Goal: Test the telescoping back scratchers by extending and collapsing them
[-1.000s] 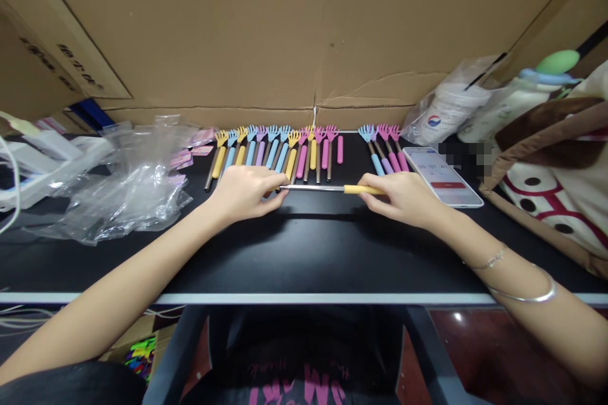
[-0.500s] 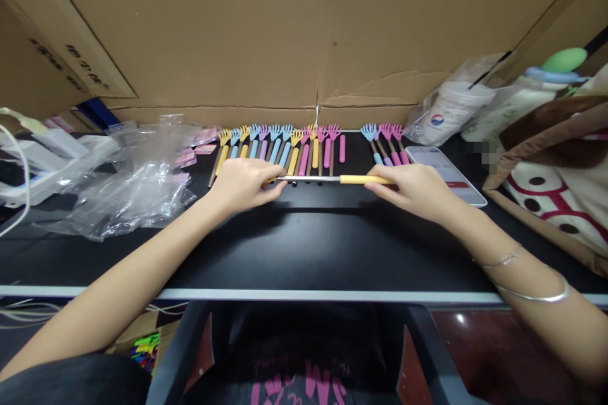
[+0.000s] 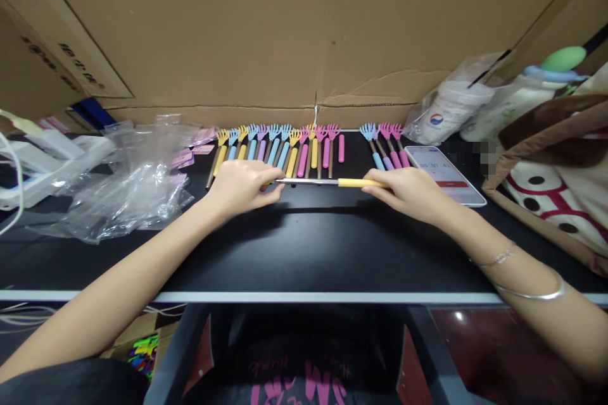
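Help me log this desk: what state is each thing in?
Held stick: level, raised above the table
Left hand: closed on its left end
Right hand: closed on its yellow handle
Back scratchers: lying side by side
Phone: screen lit
Plastic bags: crumpled
Cup: lidded, bagged
Box: open

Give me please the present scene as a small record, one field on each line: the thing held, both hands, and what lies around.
held: slim silver metal stick with a yellow handle, level above the black tabletop
left hand: pinches its metal end; tip hidden
right hand: grips the yellow handle
behind: two groups of colourful claw-headed sticks, with a gap between
left side: crumpled clear plastic bags
right side: white-edged phone, screen lit
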The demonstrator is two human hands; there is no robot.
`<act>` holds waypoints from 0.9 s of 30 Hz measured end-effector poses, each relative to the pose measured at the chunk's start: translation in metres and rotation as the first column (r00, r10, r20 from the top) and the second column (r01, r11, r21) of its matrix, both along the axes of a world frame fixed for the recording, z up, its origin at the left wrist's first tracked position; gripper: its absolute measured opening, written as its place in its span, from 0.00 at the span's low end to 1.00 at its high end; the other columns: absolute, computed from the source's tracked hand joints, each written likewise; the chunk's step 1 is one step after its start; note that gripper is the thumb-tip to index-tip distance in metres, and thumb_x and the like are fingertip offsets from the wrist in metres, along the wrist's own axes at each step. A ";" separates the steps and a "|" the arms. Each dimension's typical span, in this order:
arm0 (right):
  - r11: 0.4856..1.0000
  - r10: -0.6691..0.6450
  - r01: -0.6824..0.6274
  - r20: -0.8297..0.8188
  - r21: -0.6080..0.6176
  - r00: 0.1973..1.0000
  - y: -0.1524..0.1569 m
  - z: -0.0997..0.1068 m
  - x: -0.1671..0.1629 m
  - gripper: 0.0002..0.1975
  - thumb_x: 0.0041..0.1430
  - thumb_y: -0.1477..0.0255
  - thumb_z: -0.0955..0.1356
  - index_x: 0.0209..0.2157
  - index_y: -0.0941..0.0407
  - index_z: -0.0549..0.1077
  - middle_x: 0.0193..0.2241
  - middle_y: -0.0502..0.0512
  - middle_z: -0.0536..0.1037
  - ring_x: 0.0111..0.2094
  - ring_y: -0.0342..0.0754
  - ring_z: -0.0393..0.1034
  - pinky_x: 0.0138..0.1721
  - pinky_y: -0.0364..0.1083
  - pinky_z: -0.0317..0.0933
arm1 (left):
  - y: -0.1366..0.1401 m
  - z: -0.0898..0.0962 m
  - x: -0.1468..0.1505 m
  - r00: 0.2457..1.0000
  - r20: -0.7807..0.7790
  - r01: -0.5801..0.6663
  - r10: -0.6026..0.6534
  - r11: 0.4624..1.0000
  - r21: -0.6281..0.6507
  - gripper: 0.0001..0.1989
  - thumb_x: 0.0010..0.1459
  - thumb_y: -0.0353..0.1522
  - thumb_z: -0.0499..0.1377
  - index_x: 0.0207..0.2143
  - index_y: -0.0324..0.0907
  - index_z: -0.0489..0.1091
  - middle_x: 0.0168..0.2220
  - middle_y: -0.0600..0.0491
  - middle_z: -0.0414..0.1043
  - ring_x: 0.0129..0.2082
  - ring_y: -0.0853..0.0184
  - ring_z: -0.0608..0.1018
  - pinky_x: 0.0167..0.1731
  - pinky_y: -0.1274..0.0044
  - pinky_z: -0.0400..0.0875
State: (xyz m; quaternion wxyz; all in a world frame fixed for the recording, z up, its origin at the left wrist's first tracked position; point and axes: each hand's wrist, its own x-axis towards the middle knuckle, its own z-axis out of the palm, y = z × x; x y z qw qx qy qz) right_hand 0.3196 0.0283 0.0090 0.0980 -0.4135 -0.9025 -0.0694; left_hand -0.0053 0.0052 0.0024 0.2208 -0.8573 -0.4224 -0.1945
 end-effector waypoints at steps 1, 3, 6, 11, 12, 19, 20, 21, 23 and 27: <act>1.000 -0.002 0.002 0.001 0.004 1.000 0.000 0.000 0.000 0.20 0.65 0.57 0.56 0.34 0.53 0.71 0.19 0.49 0.71 0.21 0.44 0.64 0.24 0.42 0.46 | 0.000 0.000 0.000 1.000 0.001 0.001 -0.001 1.000 0.001 0.12 0.57 0.36 0.52 0.29 0.44 0.75 0.23 0.54 0.75 0.26 0.68 0.76 0.21 0.77 0.51; 1.000 -0.003 0.003 0.007 0.008 1.000 0.000 0.000 0.000 0.20 0.65 0.57 0.56 0.34 0.53 0.71 0.20 0.49 0.72 0.22 0.44 0.65 0.24 0.42 0.46 | 0.000 0.000 0.000 1.000 0.003 0.004 -0.004 1.000 0.003 0.12 0.57 0.36 0.53 0.29 0.44 0.75 0.24 0.54 0.75 0.26 0.68 0.76 0.21 0.77 0.51; 1.000 -0.001 0.001 0.012 0.009 1.000 0.000 -0.001 0.001 0.19 0.65 0.57 0.56 0.34 0.54 0.71 0.20 0.49 0.72 0.22 0.44 0.65 0.25 0.42 0.47 | 0.000 0.000 0.000 1.000 0.005 0.006 -0.007 1.000 0.005 0.12 0.57 0.36 0.53 0.30 0.44 0.75 0.24 0.54 0.76 0.26 0.68 0.76 0.21 0.77 0.52; 1.000 -0.003 0.003 0.017 0.007 1.000 0.000 0.000 0.000 0.19 0.65 0.58 0.56 0.34 0.53 0.71 0.20 0.49 0.72 0.21 0.44 0.65 0.24 0.42 0.46 | -0.001 0.000 0.001 1.000 0.009 -0.012 0.012 1.000 -0.013 0.12 0.57 0.36 0.53 0.30 0.44 0.76 0.25 0.54 0.76 0.27 0.67 0.77 0.21 0.77 0.52; 1.000 -0.003 0.003 0.018 0.010 1.000 0.000 0.001 0.000 0.19 0.65 0.58 0.56 0.34 0.53 0.71 0.20 0.50 0.72 0.22 0.44 0.65 0.24 0.42 0.46 | -0.001 0.000 0.001 1.000 0.008 -0.012 0.012 1.000 -0.013 0.12 0.57 0.36 0.53 0.30 0.44 0.76 0.25 0.54 0.76 0.27 0.67 0.77 0.21 0.77 0.52; 1.000 -0.002 0.001 0.020 0.011 1.000 0.000 0.000 0.001 0.18 0.65 0.58 0.56 0.34 0.53 0.71 0.21 0.50 0.73 0.22 0.44 0.66 0.24 0.42 0.47 | -0.001 0.000 0.001 1.000 0.006 0.012 -0.012 0.999 0.031 0.12 0.56 0.35 0.53 0.29 0.44 0.76 0.24 0.54 0.76 0.26 0.67 0.76 0.20 0.77 0.52; 1.000 -0.003 0.003 0.020 0.008 1.000 0.000 0.000 0.001 0.19 0.65 0.58 0.56 0.34 0.53 0.71 0.21 0.50 0.73 0.22 0.44 0.66 0.25 0.42 0.47 | 0.000 0.000 0.001 1.000 0.005 0.018 -0.018 0.999 0.038 0.12 0.56 0.35 0.53 0.29 0.44 0.76 0.24 0.54 0.76 0.26 0.67 0.76 0.20 0.77 0.52; 1.000 -0.005 0.005 0.019 0.004 1.000 0.000 0.000 0.001 0.19 0.65 0.58 0.56 0.34 0.53 0.71 0.21 0.50 0.73 0.22 0.45 0.66 0.25 0.42 0.47 | 0.000 0.000 0.001 1.000 0.006 0.024 -0.025 0.999 0.044 0.12 0.56 0.35 0.53 0.29 0.44 0.76 0.23 0.55 0.75 0.25 0.68 0.76 0.20 0.77 0.52; 1.000 -0.006 0.006 0.016 -0.008 1.000 0.000 -0.001 0.000 0.19 0.65 0.58 0.56 0.35 0.53 0.71 0.21 0.50 0.73 0.22 0.45 0.66 0.25 0.42 0.48 | 0.000 0.000 0.000 0.999 0.004 0.032 -0.032 0.999 0.042 0.12 0.56 0.35 0.52 0.29 0.44 0.75 0.23 0.54 0.76 0.25 0.68 0.76 0.20 0.77 0.52; 0.999 -0.007 0.007 0.005 -0.047 1.000 0.000 -0.001 -0.001 0.18 0.65 0.58 0.56 0.35 0.53 0.71 0.21 0.50 0.73 0.23 0.45 0.66 0.25 0.42 0.48 | 0.001 -0.001 -0.001 0.999 0.010 0.039 -0.039 0.999 0.015 0.13 0.56 0.35 0.52 0.30 0.44 0.76 0.25 0.55 0.77 0.26 0.67 0.77 0.21 0.78 0.54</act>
